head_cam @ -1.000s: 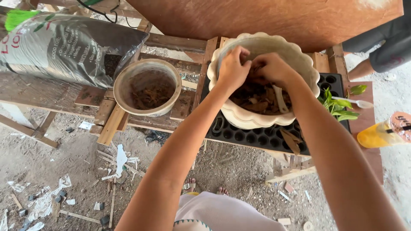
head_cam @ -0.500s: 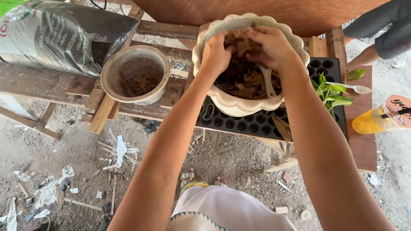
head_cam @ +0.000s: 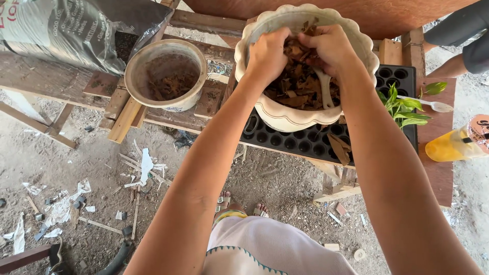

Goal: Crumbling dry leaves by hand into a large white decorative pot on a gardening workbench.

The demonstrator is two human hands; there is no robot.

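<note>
Nearest, dry grey dirt strewn with paper scraps and wood splinters lies under the bench, and a black plastic seedling tray point(head_cam: 305, 140) with round cells juts over the bench's near edge. On that tray sits the cream ceramic pot point(head_cam: 285, 114), scallop-rimmed and glossy, part-filled with brown bark chips point(head_cam: 295, 89) that look dry, flat and jagged. Both hands are down inside it: the left hand point(head_cam: 267, 53) is clenched on a clump of chips and the right hand point(head_cam: 331, 48) curls closed over more, the 2 fists almost touching at the far rim. Working such mix well seems to call for loosening it with spread fingertips, keeping the wrists inside the rim so chips don't spill, as 1 already has onto the tray. Right of the pot lie a leafy green cutting point(head_cam: 400, 107), a white spoon point(head_cam: 433, 105) and a yellow bottle point(head_cam: 451, 145). Left, on rough planks, stands a round, dusty bucket point(head_cam: 165, 76) holding more chips, with a grey plastic soil sack point(head_cam: 71, 30) beyond.
</note>
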